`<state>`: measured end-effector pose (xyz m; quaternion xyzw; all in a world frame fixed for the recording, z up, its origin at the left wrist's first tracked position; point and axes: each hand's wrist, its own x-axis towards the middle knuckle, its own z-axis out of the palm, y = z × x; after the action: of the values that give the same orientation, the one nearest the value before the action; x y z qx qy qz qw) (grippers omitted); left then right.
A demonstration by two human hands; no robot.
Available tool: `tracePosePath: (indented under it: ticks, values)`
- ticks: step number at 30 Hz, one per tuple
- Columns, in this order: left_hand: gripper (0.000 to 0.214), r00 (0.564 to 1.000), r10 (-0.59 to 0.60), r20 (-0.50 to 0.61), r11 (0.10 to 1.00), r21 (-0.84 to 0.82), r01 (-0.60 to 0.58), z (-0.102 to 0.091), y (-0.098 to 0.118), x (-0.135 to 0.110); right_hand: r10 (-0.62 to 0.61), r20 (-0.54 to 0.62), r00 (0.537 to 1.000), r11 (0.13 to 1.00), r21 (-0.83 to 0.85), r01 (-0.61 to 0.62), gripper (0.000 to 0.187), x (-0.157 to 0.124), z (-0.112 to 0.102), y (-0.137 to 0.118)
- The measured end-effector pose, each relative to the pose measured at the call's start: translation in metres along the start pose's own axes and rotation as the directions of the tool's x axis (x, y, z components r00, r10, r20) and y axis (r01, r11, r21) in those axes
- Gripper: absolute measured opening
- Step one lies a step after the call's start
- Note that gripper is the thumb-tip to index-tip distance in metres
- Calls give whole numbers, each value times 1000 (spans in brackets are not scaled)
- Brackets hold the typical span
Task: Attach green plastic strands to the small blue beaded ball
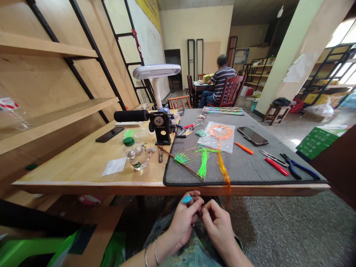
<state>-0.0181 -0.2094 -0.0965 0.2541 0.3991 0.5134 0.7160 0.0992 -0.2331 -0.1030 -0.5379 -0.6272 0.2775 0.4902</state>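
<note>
Low in front of the table edge, my two hands nearly touch over my lap. My left hand [182, 222] is closed in a pinch around a thin yellowish strand [196, 195], which curves over the fingers. A small bright-blue cluster [186, 199] rests against the same fingers; its exact kind is too small to tell. My right hand [218, 221] is closed, thumb and forefinger pressed together close to the left fingertips. Whatever sits between those fingers is hidden. Nearest on the mat lie green strands [204, 164] and orange threads [223, 168] hanging past the edge.
A grey mat [191, 176] bears a plastic bag [217, 137], phone [253, 135], scissors [274, 158] and blue-handled pliers [292, 167]. Left of it stand a black clamp device [162, 128], a lamp [157, 71] and a clear jar [137, 157]. A person [222, 81] sits farther back.
</note>
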Motion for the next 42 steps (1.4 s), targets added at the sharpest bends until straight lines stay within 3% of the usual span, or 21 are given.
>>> tracePosePath:
  ticks: [42]
  values:
    - [41,999,-39,5,998,-51,39,1,1,1,29,13,999,999,37,-29,23,0,0,1]
